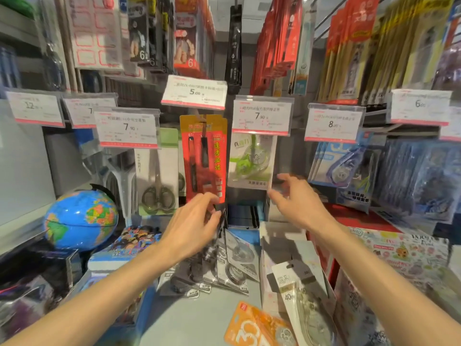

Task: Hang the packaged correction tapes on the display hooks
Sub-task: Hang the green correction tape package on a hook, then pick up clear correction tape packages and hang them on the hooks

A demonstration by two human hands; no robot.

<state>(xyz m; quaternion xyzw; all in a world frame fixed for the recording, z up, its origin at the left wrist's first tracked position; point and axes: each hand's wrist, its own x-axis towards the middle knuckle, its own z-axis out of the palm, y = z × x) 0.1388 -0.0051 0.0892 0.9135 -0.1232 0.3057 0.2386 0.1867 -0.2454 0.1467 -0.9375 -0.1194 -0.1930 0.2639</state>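
My left hand (pixel 192 226) grips the top of a bunch of dark grey packaged correction tapes (pixel 232 265), which hang fanned out below it over the grey shelf. Just above this hand a red carded pack (pixel 203 156) hangs on a hook. My right hand (pixel 296 198) is held up with fingers spread and holds nothing. Its fingertips are close to the lower right corner of a green correction tape pack (pixel 252 161), which hangs on a hook under a 7.90 price tag (pixel 262 116). Motion blur hides whether they touch.
Scissors packs (pixel 157 181) hang to the left and blue correction tape packs (pixel 341 166) to the right. A globe (pixel 79 218) stands at the left. An open white box (pixel 282 236) holds a white tape pack (pixel 299 295), and an orange pack (pixel 254 325) lies on the shelf front.
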